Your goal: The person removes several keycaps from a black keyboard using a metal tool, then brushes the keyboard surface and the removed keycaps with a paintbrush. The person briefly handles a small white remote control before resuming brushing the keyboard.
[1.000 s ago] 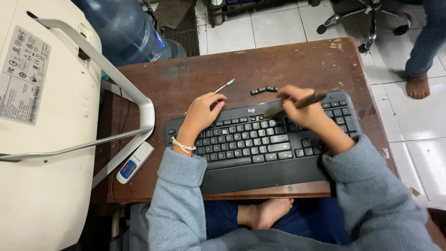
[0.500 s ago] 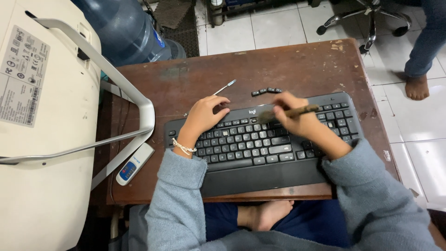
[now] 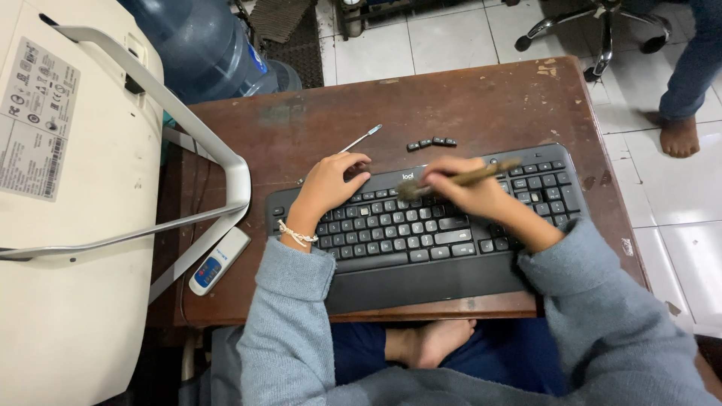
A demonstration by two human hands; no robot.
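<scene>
- The brown table (image 3: 481, 98) carries everything in front of me.
- My black keyboard (image 3: 421, 233) lies near its front edge.
- My left hand (image 3: 327, 184) rests on the keyboard's upper left, fingers loosely curled, holding nothing.
- My right hand (image 3: 470, 194) pinches a brush (image 3: 459, 180), bristles on the top key rows.
- Loose keycaps (image 3: 432, 143) sit just behind the keyboard.

Worn brown wooden table (image 3: 481, 98), thin metal tool (image 3: 361, 139) beside a short row of loose black keycaps (image 3: 432, 142), blue translucent water jug (image 3: 203, 45), cream-coloured appliance with a pale handle (image 3: 68, 225) — small white-and-blue remote (image 3: 218, 262) at its edge — office chair base (image 3: 602, 22) on white floor tiles (image 3: 677, 218).
</scene>
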